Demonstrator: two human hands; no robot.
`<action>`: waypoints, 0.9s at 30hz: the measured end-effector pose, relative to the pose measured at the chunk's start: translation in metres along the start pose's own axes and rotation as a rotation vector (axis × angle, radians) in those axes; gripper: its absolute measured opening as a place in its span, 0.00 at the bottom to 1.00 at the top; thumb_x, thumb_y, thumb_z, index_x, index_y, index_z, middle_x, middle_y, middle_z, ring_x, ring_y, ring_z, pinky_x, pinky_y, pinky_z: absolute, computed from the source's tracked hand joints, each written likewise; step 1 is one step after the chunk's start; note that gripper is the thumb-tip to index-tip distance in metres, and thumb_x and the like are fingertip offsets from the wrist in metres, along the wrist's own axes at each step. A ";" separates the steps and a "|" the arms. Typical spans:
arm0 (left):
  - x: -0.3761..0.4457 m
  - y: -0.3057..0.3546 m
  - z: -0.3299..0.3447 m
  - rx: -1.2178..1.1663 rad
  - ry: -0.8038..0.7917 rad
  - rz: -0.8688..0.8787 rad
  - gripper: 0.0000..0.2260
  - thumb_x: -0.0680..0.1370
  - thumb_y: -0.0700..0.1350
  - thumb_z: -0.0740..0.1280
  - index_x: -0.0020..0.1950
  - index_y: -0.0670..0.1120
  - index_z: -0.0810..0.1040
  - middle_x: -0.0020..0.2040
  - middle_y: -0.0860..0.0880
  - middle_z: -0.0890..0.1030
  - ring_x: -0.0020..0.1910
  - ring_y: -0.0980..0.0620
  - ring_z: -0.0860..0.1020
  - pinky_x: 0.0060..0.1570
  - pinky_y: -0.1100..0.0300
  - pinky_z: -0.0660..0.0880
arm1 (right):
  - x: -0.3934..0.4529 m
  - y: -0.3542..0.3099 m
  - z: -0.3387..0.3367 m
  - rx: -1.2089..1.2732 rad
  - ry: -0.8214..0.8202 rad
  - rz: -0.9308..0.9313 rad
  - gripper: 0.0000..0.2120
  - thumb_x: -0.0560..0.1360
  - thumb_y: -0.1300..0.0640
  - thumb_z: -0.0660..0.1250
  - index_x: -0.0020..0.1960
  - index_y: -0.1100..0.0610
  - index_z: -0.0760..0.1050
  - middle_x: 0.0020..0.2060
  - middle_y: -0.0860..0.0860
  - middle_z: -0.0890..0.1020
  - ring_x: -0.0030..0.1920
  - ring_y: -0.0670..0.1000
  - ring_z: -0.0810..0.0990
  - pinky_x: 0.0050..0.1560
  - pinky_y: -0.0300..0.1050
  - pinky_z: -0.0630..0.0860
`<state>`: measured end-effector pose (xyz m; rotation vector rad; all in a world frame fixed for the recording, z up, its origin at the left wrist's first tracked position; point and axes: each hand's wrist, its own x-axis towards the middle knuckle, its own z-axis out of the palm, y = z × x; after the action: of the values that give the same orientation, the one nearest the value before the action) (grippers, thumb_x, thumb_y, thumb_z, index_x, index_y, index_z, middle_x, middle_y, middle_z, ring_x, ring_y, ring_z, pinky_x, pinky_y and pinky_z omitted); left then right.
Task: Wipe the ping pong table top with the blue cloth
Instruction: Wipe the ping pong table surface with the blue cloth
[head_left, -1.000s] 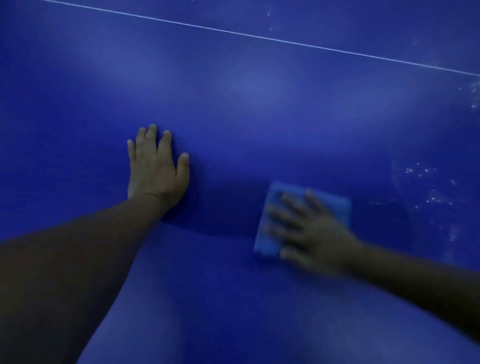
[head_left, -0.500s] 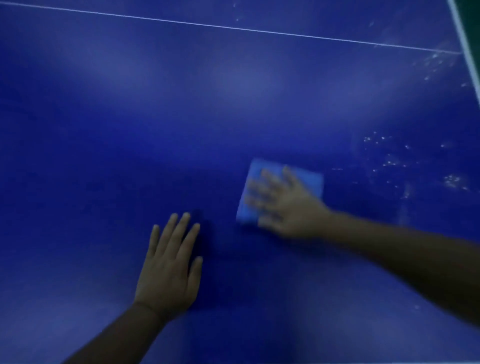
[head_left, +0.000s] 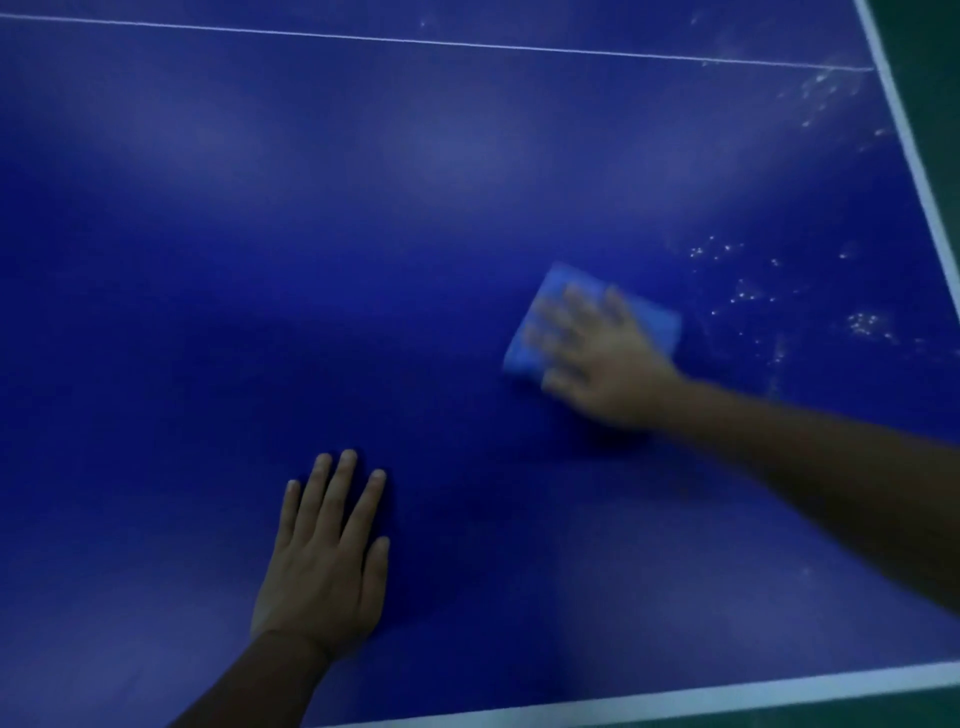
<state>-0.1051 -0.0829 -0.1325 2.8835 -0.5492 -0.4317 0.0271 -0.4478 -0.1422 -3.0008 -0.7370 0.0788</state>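
Observation:
The dark blue ping pong table top (head_left: 311, 234) fills the view. A folded light blue cloth (head_left: 550, 291) lies flat on it, right of centre. My right hand (head_left: 602, 353) presses down on the cloth with spread, straight fingers and covers most of it; the hand is blurred by motion. My left hand (head_left: 324, 561) rests flat on the bare table near the front edge, fingers straight and together, well left of the cloth and below it.
White specks and smears (head_left: 748, 296) dot the surface right of the cloth, with more near the far right corner (head_left: 821, 88). A thin white centre line (head_left: 467, 45) crosses the top. White edge lines mark the right side (head_left: 914, 156) and near edge (head_left: 779, 686).
The view has pulled back, so the table's right and near edges show. My right hand has slid the cloth to the right toward the specks. My left hand still lies flat on the table.

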 end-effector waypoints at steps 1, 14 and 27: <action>0.000 0.001 0.000 -0.005 0.005 0.002 0.28 0.83 0.57 0.41 0.78 0.44 0.60 0.80 0.41 0.57 0.80 0.41 0.52 0.75 0.43 0.47 | 0.021 0.029 -0.006 -0.002 0.007 0.205 0.31 0.79 0.37 0.47 0.78 0.48 0.63 0.79 0.54 0.61 0.79 0.63 0.56 0.74 0.73 0.51; -0.002 -0.004 -0.001 -0.104 0.071 0.017 0.27 0.81 0.55 0.54 0.78 0.47 0.63 0.80 0.45 0.57 0.80 0.45 0.50 0.76 0.44 0.47 | 0.043 -0.067 -0.001 0.050 -0.001 0.022 0.27 0.82 0.38 0.49 0.78 0.44 0.61 0.80 0.50 0.59 0.80 0.61 0.54 0.74 0.72 0.48; -0.113 -0.045 0.016 -0.210 0.271 -0.536 0.28 0.79 0.54 0.54 0.74 0.39 0.69 0.77 0.41 0.64 0.78 0.42 0.57 0.77 0.46 0.46 | 0.150 -0.143 -0.001 0.031 -0.113 -0.191 0.28 0.81 0.37 0.47 0.80 0.41 0.55 0.81 0.46 0.53 0.81 0.56 0.48 0.75 0.67 0.41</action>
<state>-0.1958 -0.0007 -0.1295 2.7812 0.3034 -0.1440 0.0943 -0.2516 -0.1385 -2.8987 -1.0194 0.2510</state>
